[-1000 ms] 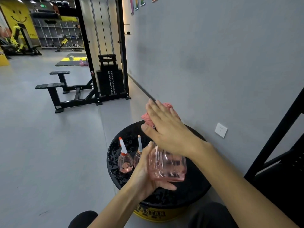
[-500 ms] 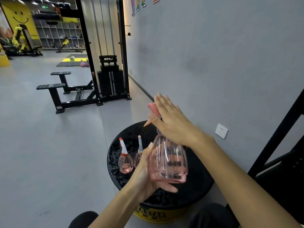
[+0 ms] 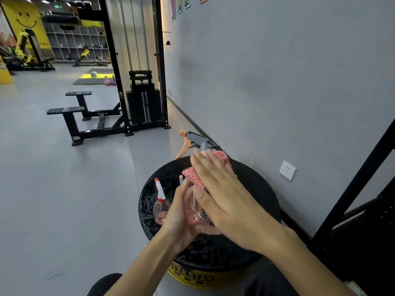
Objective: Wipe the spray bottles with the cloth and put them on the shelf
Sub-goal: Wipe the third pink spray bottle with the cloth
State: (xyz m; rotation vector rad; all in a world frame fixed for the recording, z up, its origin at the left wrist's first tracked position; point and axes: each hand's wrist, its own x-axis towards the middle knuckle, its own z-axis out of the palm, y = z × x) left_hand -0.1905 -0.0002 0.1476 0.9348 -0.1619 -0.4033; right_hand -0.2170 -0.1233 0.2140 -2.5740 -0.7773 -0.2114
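My left hand point(image 3: 181, 212) grips the base of a clear pink spray bottle point(image 3: 193, 207), held tilted above the black round stool point(image 3: 252, 189). Its grey head with an orange trigger point(image 3: 193, 142) sticks out past my fingers. My right hand point(image 3: 224, 195) lies flat on a pink fluffy cloth point(image 3: 195, 178) and presses it against the bottle's side. A second small pink bottle with a white and orange nozzle point(image 3: 160, 204) stands on the stool's left part. Only the tip of a third bottle point(image 3: 181, 180) shows behind my left hand.
The stool stands close to a grey wall with a white socket point(image 3: 287, 170). A black metal frame point(image 3: 352, 199) rises at the right. A cable weight machine point(image 3: 141, 99) with low benches stands further back on the grey floor.
My right hand with the cloth has slid down the bottle from its neck toward the body, which uncovered the spray head. The bottle now tilts more and sits deeper in my left hand.
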